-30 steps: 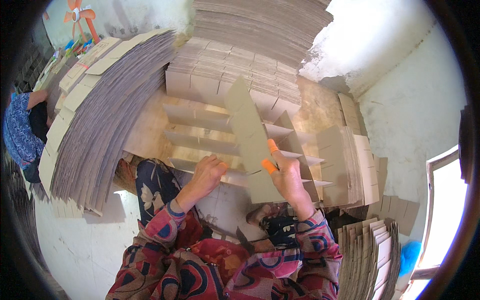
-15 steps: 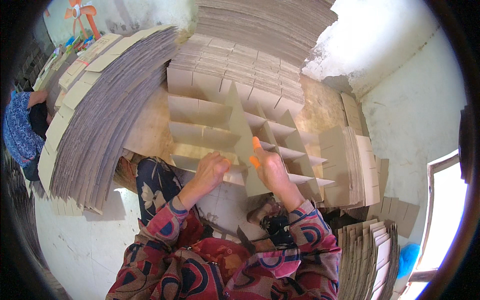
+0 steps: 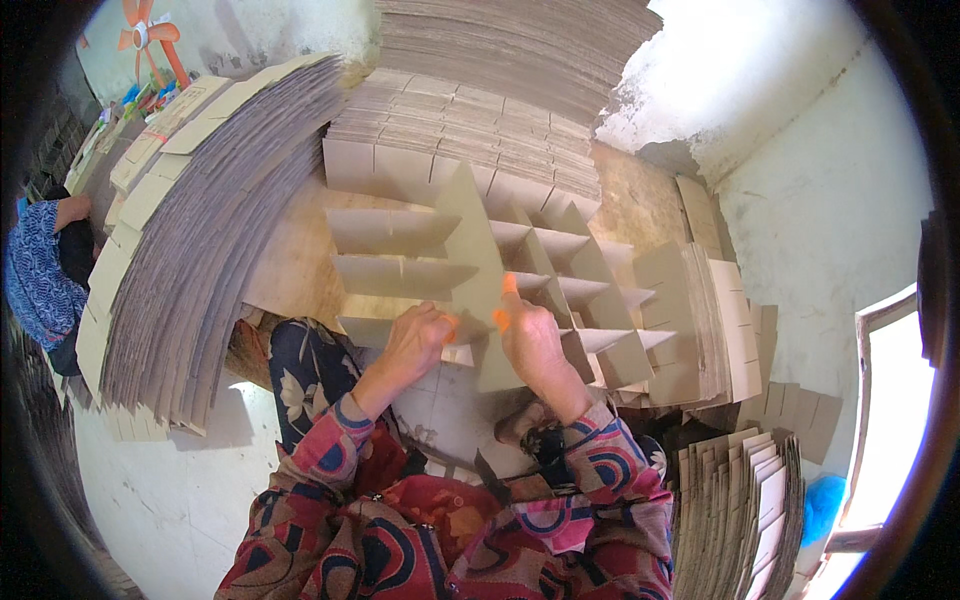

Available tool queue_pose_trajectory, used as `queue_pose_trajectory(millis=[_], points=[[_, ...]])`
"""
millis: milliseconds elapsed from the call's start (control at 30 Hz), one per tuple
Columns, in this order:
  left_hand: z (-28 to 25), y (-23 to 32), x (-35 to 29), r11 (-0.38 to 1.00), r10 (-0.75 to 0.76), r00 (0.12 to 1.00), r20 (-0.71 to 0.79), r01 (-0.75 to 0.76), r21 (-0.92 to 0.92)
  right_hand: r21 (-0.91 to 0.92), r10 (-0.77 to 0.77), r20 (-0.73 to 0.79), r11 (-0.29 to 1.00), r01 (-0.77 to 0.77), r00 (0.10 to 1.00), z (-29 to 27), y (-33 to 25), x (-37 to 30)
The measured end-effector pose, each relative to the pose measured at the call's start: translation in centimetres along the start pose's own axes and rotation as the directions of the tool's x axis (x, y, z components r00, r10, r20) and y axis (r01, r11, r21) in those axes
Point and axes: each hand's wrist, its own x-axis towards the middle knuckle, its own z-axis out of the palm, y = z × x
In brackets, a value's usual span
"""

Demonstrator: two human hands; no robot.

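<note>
A cardboard divider grid (image 3: 565, 250) of upright slotted strips stands in front of me. My right hand (image 3: 537, 345), with orange covers on thumb and finger, is closed on the near part of a long cardboard strip (image 3: 465, 230) running away from me. Cross strips (image 3: 395, 232) stick out to its left, and on its right they meet other long strips in open cells. My left hand (image 3: 408, 345) is closed by the nearest left-hand cross strip (image 3: 368, 330), an orange cover showing at its fingertips. Its fingers seem to pinch that strip, but the contact is partly hidden.
Stacked flat cardboard strips (image 3: 470, 130) lie behind the grid. A tall, curved cardboard stack (image 3: 210, 210) stands left, beside another person's patterned blue sleeve (image 3: 42, 265). More slotted pieces (image 3: 680, 320) lean at the right, others (image 3: 735, 510) stand lower right. An orange fan (image 3: 142, 36) is far left.
The long strip and my right hand have shifted slightly left. The cells on the right look wider open. My left hand has barely moved.
</note>
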Motion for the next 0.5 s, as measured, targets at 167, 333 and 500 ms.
queue_pose_trajectory(millis=[167,333,500], points=[[-0.3,1.0,-0.4,0.999,0.003,0.999,0.053,-0.006,0.048,-0.168,-0.035,0.059,0.985,0.045,0.998,0.9,-1.4,-1.2],[-0.4,1.0,-0.1,1.0,-0.007,0.998,0.07,0.007,0.0,-0.224,-0.004,0.142,0.974,0.036,0.99,1.1,-1.1,-0.2],[0.0,1.5,0.1,0.999,-0.015,0.998,0.057,0.013,0.039,-0.216,-0.016,0.201,0.975,0.06,0.979,1.3,-0.3,0.2]])
